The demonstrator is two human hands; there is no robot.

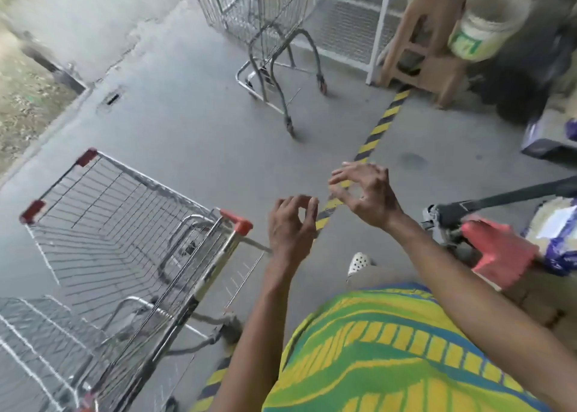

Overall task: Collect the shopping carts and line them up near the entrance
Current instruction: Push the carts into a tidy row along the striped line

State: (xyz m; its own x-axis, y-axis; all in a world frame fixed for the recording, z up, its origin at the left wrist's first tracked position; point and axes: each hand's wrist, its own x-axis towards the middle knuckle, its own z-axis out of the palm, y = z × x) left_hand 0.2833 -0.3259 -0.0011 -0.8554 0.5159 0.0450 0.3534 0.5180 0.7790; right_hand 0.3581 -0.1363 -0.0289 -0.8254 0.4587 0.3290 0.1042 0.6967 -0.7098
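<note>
Head view: grey concrete floor [187, 130] takes up the middle, with open room between the carts. The near cart [118, 224] sits low on the left, red caps on its basket corners, its handle end just beside the left hand [292, 224]. A second cart [37, 349] behind it is cut off by the bottom-left corner. The far cart [265, 21] stands up top, well apart, its basket clipped by the upper edge and its wheels on the floor beside a white mesh panel [346, 31]. A wooden stool [431, 37] is at upper right. A yellow-and-black stripe [379, 127] runs from the stool diagonally down, passing under the hands. At the right edge a red piece [496, 252] and a dark bar [499, 198] are too blurred to make out. The left hand and the right hand [365, 193] hang in the air, apart, fingers loosely curled, holding nothing and touching no cart.
</note>
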